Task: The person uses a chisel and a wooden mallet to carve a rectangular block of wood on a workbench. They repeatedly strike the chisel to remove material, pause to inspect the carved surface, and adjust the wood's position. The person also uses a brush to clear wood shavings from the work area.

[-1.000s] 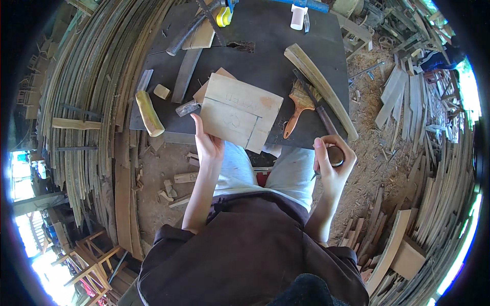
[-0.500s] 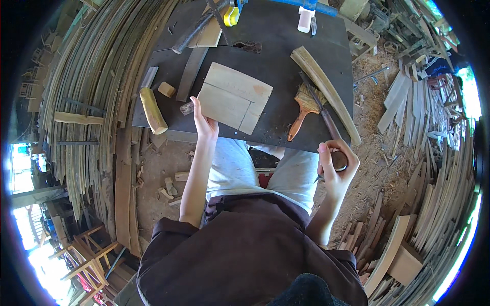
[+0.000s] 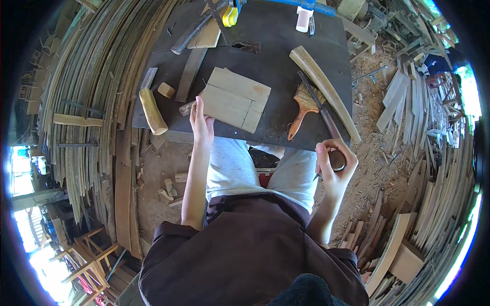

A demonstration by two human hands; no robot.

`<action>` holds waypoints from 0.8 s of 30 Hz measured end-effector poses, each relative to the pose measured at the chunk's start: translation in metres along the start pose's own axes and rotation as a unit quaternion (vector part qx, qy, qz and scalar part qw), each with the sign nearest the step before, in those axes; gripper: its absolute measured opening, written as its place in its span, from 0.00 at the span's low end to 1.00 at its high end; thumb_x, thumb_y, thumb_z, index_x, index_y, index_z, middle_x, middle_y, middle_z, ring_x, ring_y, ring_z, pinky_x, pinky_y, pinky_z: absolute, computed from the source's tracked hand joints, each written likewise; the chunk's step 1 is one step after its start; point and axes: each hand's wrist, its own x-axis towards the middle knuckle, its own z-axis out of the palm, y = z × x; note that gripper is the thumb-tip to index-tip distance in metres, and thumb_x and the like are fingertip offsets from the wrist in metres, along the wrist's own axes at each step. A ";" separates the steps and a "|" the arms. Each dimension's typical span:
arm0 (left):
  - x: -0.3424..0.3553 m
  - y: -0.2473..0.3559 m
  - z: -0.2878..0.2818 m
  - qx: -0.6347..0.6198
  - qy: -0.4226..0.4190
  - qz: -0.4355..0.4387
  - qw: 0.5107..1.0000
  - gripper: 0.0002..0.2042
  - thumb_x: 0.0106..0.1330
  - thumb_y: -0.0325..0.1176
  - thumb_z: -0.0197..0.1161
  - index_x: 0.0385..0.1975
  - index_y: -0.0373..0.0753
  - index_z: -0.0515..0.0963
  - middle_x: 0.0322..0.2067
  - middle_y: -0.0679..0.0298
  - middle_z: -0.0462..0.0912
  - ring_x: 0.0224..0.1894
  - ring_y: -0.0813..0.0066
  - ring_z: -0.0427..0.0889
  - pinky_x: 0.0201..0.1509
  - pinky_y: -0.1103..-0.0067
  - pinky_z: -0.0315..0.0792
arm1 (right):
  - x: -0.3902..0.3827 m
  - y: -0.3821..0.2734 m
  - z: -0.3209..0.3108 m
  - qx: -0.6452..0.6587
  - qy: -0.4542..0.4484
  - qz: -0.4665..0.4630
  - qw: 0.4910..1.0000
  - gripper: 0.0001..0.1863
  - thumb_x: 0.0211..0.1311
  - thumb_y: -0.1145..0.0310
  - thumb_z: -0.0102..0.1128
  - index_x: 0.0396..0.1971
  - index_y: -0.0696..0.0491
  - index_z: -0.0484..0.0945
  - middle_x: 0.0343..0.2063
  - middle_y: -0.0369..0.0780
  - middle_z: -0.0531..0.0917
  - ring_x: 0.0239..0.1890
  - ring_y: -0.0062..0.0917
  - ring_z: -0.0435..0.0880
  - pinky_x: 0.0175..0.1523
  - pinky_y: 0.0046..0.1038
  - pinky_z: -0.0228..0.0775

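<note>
A pale rectangular wooden board with dark marked lines is held by its left edge in my left hand, tilted above the dark tabletop. My right hand is closed round the round wooden handle of a pointed tool, beyond the table's near right edge. The tool's thin dark tip sticks out below my thumb; its exact kind is unclear. Close by on the table lie a paintbrush with an orange-brown handle and a slim, dark-handled metal tool.
On the dark table lie a long curved wood piece, a short rounded log, a small wooden block, a hammer and a yellow tape measure. Stacked planks line the left.
The board has tilted in my left hand, so its far edge now shows. My left fingers have shifted slightly along its side. My right hand has stayed nearly still.
</note>
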 end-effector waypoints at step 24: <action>-0.087 0.030 0.051 0.167 -0.279 0.022 0.946 0.19 0.68 0.41 0.56 0.52 0.34 0.68 0.36 0.64 0.79 0.33 0.90 0.70 0.35 0.91 0.59 | 0.022 0.058 0.000 -0.010 -0.251 0.127 0.960 0.17 0.50 0.68 0.71 0.37 0.61 0.80 0.17 0.33 0.81 0.13 0.07 0.69 0.16 0.14 0.55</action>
